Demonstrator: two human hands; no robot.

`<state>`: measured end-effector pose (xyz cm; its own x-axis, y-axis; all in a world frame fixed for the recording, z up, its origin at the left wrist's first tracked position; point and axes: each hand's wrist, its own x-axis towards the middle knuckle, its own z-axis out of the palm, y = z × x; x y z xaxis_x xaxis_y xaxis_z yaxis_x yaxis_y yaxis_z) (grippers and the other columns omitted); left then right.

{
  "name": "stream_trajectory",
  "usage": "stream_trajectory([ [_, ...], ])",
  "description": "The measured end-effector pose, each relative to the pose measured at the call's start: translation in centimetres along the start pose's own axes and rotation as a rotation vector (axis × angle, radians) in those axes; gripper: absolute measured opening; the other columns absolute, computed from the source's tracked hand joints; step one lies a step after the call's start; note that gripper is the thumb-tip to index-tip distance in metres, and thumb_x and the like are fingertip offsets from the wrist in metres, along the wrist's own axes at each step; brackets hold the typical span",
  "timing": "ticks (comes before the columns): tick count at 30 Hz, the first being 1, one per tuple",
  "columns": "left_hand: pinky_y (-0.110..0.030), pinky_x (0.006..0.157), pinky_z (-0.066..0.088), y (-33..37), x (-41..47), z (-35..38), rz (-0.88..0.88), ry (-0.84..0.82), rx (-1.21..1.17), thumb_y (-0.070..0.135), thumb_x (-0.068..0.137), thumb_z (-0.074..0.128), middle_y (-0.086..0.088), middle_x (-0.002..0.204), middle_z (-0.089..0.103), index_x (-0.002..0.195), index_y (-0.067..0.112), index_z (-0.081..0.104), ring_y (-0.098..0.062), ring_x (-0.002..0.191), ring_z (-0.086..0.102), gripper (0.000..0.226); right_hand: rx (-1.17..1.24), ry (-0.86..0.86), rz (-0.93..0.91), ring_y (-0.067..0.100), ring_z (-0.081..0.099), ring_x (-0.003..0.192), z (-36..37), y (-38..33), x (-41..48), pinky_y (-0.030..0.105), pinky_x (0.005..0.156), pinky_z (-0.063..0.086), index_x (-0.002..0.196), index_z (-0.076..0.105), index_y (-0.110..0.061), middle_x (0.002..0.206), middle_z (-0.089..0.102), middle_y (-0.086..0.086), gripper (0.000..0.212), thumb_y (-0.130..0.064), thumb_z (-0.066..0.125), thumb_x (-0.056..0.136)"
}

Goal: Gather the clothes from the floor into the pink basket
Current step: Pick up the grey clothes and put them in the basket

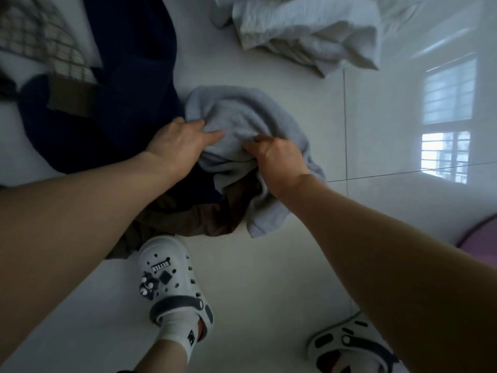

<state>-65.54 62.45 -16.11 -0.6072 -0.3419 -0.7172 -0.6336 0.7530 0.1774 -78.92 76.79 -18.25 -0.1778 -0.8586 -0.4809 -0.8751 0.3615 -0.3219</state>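
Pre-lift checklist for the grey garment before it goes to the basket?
1. Left hand grips grey garment: ok.
2. Right hand grips it too: ok.
3. Grey garment free of brown garment underneath: cannot tell, they overlap.
4. Pink basket opening in view: not ok, only an edge shows at frame right.
5. Floor free of other clothes: not ok, navy garment and white cloth lie there.

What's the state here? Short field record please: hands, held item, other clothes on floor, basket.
left hand: grips grey garment
right hand: grips the same grey garment
grey garment: bunched, lying over brown garment
navy garment: on floor, left of the grey one
white cloth: on floor, farther away
checked cloth: far left, blurred
pink basket: only an edge shows at right; contents not visible
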Motion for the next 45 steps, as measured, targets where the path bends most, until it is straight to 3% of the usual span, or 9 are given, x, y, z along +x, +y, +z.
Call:
stream_trajectory([
  [4, -0.037, 0.101, 0.033, 2.8, -4.2, -4.0, -0.033, 0.088, -0.05, 0.036, 0.099, 0.044, -0.022, 0.135, 0.041, 0.141, 0.028, 0.041, -0.037, 0.122, 0.04, 0.044, 0.157, 0.178, 0.073, 0.031, 0.066, 0.073, -2.2, -1.7, -3.4, 0.032, 0.054, 0.046, 0.087, 0.069, -0.011, 0.091, 0.066, 0.011, 0.009, -0.014, 0.063, 0.081],
  [7, -0.042, 0.105, 0.033, 5.3, -7.8, -7.1, 0.061, 0.095, 0.058, 0.025, 0.099, 0.043, -0.013, 0.147, 0.034, 0.142, 0.029, 0.041, -0.036, 0.124, 0.036, 0.043, 0.18, 0.244, 0.14, 0.03, 0.059, 0.05, -4.8, -3.1, -7.5, 0.024, 0.043, 0.033, 0.068, 0.066, -0.012, 0.074, 0.063, 0.009, 0.01, -0.009, 0.075, 0.063],
  [11, -0.046, 0.102, 0.037, 9.3, -11.3, -11.2, 0.085, 0.144, 0.061, 0.021, 0.098, 0.044, -0.011, 0.143, 0.038, 0.139, 0.026, 0.045, -0.034, 0.123, 0.039, 0.041, 0.321, 0.252, 0.145, 0.03, 0.059, 0.051, -9.8, -4.7, -12.4, 0.025, 0.043, 0.035, 0.07, 0.068, -0.011, 0.074, 0.062, 0.011, 0.014, -0.004, 0.075, 0.059],
  [17, -0.045, 0.101, 0.038, 15.5, -16.2, -18.7, 0.171, 0.19, 0.048, 0.026, 0.099, 0.044, -0.007, 0.141, 0.038, 0.14, 0.032, 0.043, -0.032, 0.119, 0.039, 0.042, 0.417, 0.314, 0.197, 0.032, 0.058, 0.061, -20.7, -3.1, -19.2, 0.035, 0.053, 0.048, 0.072, 0.067, -0.01, 0.078, 0.056, 0.006, 0.02, -0.022, 0.054, 0.061],
  [23, -0.049, 0.098, 0.04, 22.4, -21.8, -27.8, 0.27, 0.332, 0.006, 0.006, 0.092, 0.042, -0.016, 0.129, 0.045, 0.138, 0.027, 0.048, -0.04, 0.117, 0.044, 0.051, 0.482, 0.536, 0.354, 0.024, 0.054, 0.069, -32.8, 0.5, -24.9, 0.032, 0.06, 0.043, 0.073, 0.059, -0.008, 0.076, 0.06, 0.0, 0.014, -0.015, 0.054, 0.083],
  [28, -0.048, 0.085, 0.046, 28.7, -27.3, -34.6, 0.328, 0.44, -0.086, 0.018, 0.096, 0.049, -0.007, 0.098, 0.047, 0.113, 0.018, 0.058, -0.033, 0.097, 0.049, 0.019, 0.442, 0.596, 0.399, 0.016, 0.042, 0.062, -42.3, 1.0, -31.7, 0.017, 0.051, 0.032, 0.069, 0.059, -0.011, 0.069, 0.052, -0.004, 0.008, -0.007, 0.061, 0.075],
  [31, -0.048, 0.077, 0.047, 33.2, -32.0, -38.9, 0.416, 0.487, -0.07, 0.015, 0.094, 0.05, -0.004, 0.087, 0.04, 0.096, 0.013, 0.051, -0.032, 0.087, 0.048, 0.003, 0.231, 0.646, 0.353, 0.019, 0.051, 0.062, -47.5, 0.6, -37.7, 0.03, 0.053, 0.044, 0.066, 0.058, -0.013, 0.073, 0.05, -0.002, 0.004, -0.015, 0.06, 0.064],
  [36, -0.043, 0.077, 0.048, 41.2, -39.2, -44.6, 0.56, 0.563, 0.116, 0.01, 0.088, 0.056, -0.008, 0.104, 0.045, 0.122, 0.023, 0.056, -0.032, 0.088, 0.047, 0.037, 0.183, 0.725, 0.452, 0.025, 0.057, 0.068, -55.0, 0.1, -48.3, 0.036, 0.055, 0.047, 0.069, 0.063, -0.014, 0.082, 0.056, -0.001, 0.019, -0.022, 0.054, 0.054],
  [45, -0.043, 0.073, 0.041, 57.2, -51.9, -51.0, 0.848, 0.659, 0.244, 0.021, 0.092, 0.045, -0.012, 0.103, 0.047, 0.122, 0.026, 0.058, -0.036, 0.09, 0.05, 0.033, 0.275, 1.139, 0.72, 0.027, 0.062, 0.085, -62.7, -0.2, -67.1, 0.039, 0.075, 0.052, 0.08, 0.07, -0.005, 0.095, 0.066, 0.009, 0.031, -0.017, 0.042, 0.073],
])
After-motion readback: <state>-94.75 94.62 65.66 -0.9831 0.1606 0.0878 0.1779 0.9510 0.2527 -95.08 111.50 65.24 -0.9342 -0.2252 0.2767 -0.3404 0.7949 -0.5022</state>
